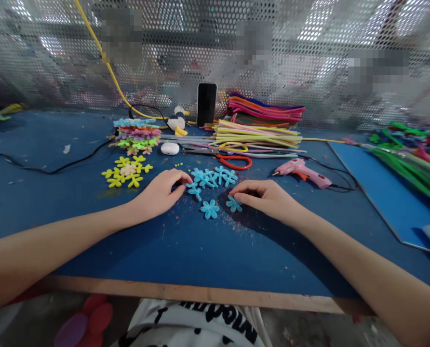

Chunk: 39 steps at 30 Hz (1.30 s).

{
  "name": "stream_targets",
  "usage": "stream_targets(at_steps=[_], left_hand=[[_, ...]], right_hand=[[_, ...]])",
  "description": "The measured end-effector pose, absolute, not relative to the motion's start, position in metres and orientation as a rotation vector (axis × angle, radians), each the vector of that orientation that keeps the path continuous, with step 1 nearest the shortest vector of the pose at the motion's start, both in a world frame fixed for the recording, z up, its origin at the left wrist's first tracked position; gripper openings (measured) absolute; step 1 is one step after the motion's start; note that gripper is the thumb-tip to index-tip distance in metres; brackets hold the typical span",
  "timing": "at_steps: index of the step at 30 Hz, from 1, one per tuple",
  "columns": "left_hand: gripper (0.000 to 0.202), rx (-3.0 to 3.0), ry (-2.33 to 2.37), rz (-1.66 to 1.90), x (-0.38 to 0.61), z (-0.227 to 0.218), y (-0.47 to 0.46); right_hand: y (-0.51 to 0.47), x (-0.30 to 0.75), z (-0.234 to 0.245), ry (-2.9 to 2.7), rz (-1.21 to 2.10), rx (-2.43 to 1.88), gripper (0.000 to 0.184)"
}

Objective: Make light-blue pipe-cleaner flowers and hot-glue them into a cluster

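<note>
Pinched in my right hand point(269, 197) is a light blue pipe-cleaner flower point(234, 204), held low over the table. My left hand point(164, 193) is curled, its fingertips at the petal edge of another blue pipe-cleaner flower point(195, 191); the exact grip is partly hidden. Between the hands, a single six-petalled blue flower point(209, 209) lies flat. Just behind it, several more blue flowers point(209, 178) sit close together in a cluster. A yellow-green flower snowflake point(127, 170) with a pale centre lies left of my left hand.
Behind are stacked colourful flower pieces point(137, 136), a white case point(169, 148), red-handled scissors point(235, 162), pipe-cleaner bundles point(256, 135) and an upright phone point(207, 104). A pink glue gun point(303, 172) with a cord lies right, near a blue board point(388, 193). A perforated metal screen point(208, 53) closes the back.
</note>
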<state>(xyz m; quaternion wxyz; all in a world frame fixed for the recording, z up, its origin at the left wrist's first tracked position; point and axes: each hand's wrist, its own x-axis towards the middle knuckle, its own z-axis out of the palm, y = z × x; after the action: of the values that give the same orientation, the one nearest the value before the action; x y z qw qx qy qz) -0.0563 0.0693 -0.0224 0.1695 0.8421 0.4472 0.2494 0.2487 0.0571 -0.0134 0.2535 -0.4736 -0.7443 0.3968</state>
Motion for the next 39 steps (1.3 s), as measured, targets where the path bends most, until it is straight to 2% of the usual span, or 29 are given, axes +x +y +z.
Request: stream_targets(at_steps=[11,17,22,26,31,35,39], left_hand=[[0.023,2.476,1.236,0.674,-0.055,-0.019,0.066],[0.022,2.493,1.255,0.695,-0.057,-0.023,0.07],[0.022,2.572,1.272,0.766,-0.057,-0.023,0.065],[0.025,2.832,0.932,0.754,-0.053,-0.017,0.052],[0.041,3.002,0.397,0.331,-0.051,-0.013,0.047],[0.04,2.996,0.389,0.287,-0.051,-0.013,0.05],[0.034,2.968,0.465,0.339,-0.05,-0.013,0.05]], right_hand=[[0.06,0.252,-0.013,-2.03,1.088,-1.277,0.036],[0.059,0.254,-0.007,-2.309,0.966,-1.135,0.045],[0.059,0.254,-0.012,-2.303,0.917,-1.138,0.04],[0.059,0.254,-0.014,-2.31,0.913,-1.117,0.04],[0.057,0.257,-0.006,-2.429,0.921,-1.005,0.044],[0.058,0.263,-0.002,-2.493,0.926,-1.009,0.054],[0.059,0.262,-0.005,-2.45,0.893,-1.028,0.044]])
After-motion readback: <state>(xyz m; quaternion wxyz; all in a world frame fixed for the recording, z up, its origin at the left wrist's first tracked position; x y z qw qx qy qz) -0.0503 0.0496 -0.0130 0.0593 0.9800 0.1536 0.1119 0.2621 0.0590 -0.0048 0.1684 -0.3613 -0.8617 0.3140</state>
